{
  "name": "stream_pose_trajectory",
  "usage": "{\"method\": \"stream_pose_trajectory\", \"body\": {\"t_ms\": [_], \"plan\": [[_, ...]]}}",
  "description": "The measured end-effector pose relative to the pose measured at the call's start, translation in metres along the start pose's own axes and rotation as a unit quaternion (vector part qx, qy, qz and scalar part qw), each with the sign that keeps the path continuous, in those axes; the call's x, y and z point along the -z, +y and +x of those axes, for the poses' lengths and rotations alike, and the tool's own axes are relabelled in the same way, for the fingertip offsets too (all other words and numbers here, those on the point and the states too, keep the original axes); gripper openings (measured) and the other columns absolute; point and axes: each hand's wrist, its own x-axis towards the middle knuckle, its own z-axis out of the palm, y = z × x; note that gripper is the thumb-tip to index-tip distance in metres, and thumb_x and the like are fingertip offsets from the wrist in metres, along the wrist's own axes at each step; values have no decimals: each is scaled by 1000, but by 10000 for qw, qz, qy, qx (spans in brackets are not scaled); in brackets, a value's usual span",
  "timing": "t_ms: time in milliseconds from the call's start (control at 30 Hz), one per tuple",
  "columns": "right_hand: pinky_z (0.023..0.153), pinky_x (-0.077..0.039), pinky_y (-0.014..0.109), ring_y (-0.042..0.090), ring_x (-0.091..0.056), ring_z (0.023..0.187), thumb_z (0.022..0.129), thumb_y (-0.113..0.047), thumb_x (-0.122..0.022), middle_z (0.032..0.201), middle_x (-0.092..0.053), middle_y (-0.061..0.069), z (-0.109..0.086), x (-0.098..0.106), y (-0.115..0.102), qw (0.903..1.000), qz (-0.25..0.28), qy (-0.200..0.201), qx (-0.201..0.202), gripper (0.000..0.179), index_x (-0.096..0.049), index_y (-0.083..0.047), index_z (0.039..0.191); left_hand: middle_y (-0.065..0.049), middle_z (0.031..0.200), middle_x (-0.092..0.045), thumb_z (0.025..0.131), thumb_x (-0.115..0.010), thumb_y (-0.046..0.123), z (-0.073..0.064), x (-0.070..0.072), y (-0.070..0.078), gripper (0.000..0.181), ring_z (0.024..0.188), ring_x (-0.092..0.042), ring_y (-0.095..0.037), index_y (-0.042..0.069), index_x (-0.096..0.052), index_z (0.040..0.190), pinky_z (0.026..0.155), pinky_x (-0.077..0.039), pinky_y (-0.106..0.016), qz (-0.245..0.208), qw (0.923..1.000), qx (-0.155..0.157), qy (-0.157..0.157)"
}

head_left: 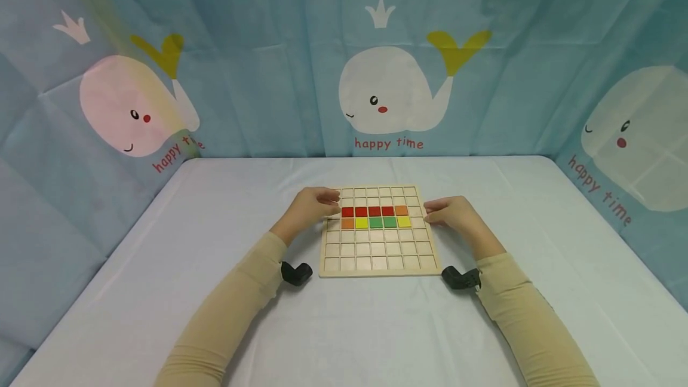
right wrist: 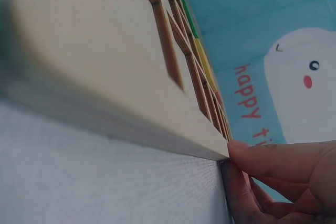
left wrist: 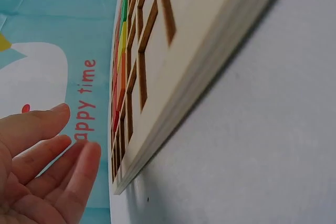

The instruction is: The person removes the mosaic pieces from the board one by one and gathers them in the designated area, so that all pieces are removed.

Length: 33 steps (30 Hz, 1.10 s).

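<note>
A square wooden grid board [head_left: 387,273] lies on the white table. Two rows of coloured square tiles sit in its cells: several red tiles [head_left: 361,212] and an orange one [head_left: 401,211] farther back, then orange, yellow and green tiles [head_left: 382,222] nearer. My left hand [head_left: 314,203] is over the board's left edge in the head view; the left wrist view shows its fingers [left wrist: 84,177] apart and holding nothing. At the right edge, my right hand [head_left: 455,214] pinches the board's rim, thumb [right wrist: 252,156] on the edge and a finger below.
A white cloth [head_left: 376,339] covers the table. Blue curtains [head_left: 279,100] printed with whales and "happy time" hang behind and at both sides. Black devices [head_left: 297,273] are worn at both wrists, near the board's front corners.
</note>
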Motion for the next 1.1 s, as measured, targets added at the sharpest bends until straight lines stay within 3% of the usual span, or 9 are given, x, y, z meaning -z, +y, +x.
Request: {"method": "stream_pose_trajectory", "body": {"t_ms": [267, 467, 733, 1100], "plan": [[93, -49, 31, 22, -58, 115, 88, -13, -73, 138, -61, 16, -1, 2, 0, 10000, 48, 2, 9, 49, -61, -5, 135, -10, 128, -68, 90, -72, 15, 1, -6, 4, 43, 120, -62, -24, 8, -63, 132, 105, -47, -40, -190, 9997, 128, -51], [100, -48, 36, 24, -58, 120, 89, -14, -73, 140, -59, 16, -2, 1, -2, 9999, 111, -18, 77, 49, -61, -5, 135, -8, 127, -68, 91, -72, 16, 3, -10, 1, 41, 117, -62, -23, 9, -65, 130, 106, -46, -40, -281, 9992, 260, -70], [102, -48, 39, 25, -59, 121, 89, -13, -72, 139, -60, 17, 0, 1, 0, 9999, 101, 2, 106, 48, -61, -4, 135, -6, 127, -68, 90, -73, 20, 8, -13, -4, 41, 113, -60, -22, 13, -66, 130, 104, -46, -40, -142, 9992, 352, -122], [102, -48, 38, 25, -58, 121, 89, -14, -72, 140, -59, 17, 1, 1, 2, 9999, 41, 0, 103, 47, -61, -5, 135, -7, 125, -69, 88, -74, 17, 10, -14, -5, 41, 117, -59, -24, 13, -67, 129, 104, -46, -41, 31, 9996, 218, -158]]}}
